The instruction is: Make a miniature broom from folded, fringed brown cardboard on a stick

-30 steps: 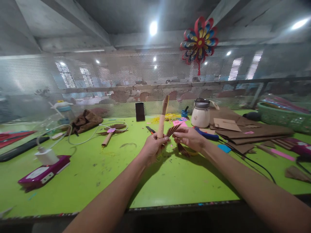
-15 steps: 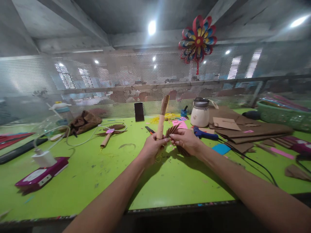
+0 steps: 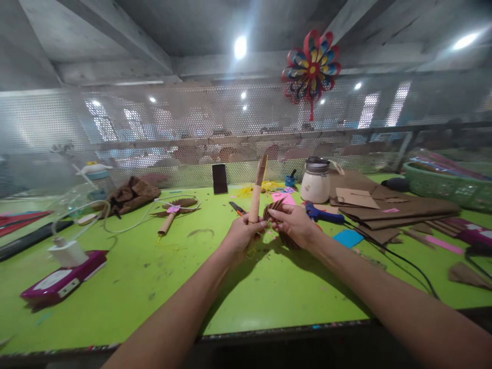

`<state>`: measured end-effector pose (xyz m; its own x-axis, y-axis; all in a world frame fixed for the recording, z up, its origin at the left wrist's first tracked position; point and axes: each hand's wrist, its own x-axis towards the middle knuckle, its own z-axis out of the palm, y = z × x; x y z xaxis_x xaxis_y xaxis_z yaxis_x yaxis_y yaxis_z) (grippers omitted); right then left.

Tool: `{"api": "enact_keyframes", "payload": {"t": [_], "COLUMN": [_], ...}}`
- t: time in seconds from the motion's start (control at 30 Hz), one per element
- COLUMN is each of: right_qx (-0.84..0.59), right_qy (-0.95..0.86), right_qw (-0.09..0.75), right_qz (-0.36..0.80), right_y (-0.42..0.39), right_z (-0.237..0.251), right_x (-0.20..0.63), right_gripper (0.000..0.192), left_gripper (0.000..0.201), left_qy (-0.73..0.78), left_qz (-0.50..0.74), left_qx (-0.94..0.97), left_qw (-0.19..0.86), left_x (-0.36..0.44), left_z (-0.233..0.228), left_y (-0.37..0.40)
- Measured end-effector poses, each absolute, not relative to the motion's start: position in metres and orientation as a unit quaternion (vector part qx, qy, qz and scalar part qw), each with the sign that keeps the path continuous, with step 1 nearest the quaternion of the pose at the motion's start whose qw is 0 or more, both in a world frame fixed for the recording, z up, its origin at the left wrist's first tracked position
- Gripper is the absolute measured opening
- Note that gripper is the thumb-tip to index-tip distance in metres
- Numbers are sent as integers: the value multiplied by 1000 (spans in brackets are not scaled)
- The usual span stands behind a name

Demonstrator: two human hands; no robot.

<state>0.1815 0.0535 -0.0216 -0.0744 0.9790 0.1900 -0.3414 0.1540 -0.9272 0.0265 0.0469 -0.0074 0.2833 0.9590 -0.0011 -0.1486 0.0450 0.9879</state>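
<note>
My left hand (image 3: pixel 241 237) grips a rolled brown paper stick (image 3: pixel 256 192) and holds it upright over the green table (image 3: pixel 154 277). My right hand (image 3: pixel 294 224) pinches a pleated brown paper fan (image 3: pixel 273 209) and presses it against the side of the stick, right beside my left thumb. More brown pleats (image 3: pixel 287 240) hang below my right palm. A finished brown paper piece on a stick with a pink tag (image 3: pixel 173 211) lies further left on the table.
A blue glue gun (image 3: pixel 323 215) with a black cord lies just right of my hands, by a white jar (image 3: pixel 316 180), brown paper sheets (image 3: pixel 384 205) and a green basket (image 3: pixel 446 185). At left: a white charger (image 3: pixel 67 252) on a magenta box, a brown cloth (image 3: pixel 130 193), an upright phone (image 3: pixel 220 178). A pinwheel (image 3: pixel 310 65) hangs above.
My right hand has brought the pleated fan leftward until it meets the stick in my left hand. The stick stays upright in the same spot.
</note>
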Motion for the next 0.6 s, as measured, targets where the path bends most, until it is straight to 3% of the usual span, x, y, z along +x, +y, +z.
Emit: {"api": "enact_keyframes", "payload": {"t": [0.47,0.6], "right_qx": [-296,-289], "right_qy": [-481,-493], "right_qw": [613,605], "right_qz": [552,555], "right_y": [49,50], "right_z": [1,1], "right_x": [202,203], "right_gripper": [27,25], "left_gripper": [27,19], "left_qy": [383,368], "left_qz": [440,437], "left_qx": [521,537], "left_qw": [623,621], "left_x": [23,24], "left_z": [-9,-9], "left_y": [48,48]}}
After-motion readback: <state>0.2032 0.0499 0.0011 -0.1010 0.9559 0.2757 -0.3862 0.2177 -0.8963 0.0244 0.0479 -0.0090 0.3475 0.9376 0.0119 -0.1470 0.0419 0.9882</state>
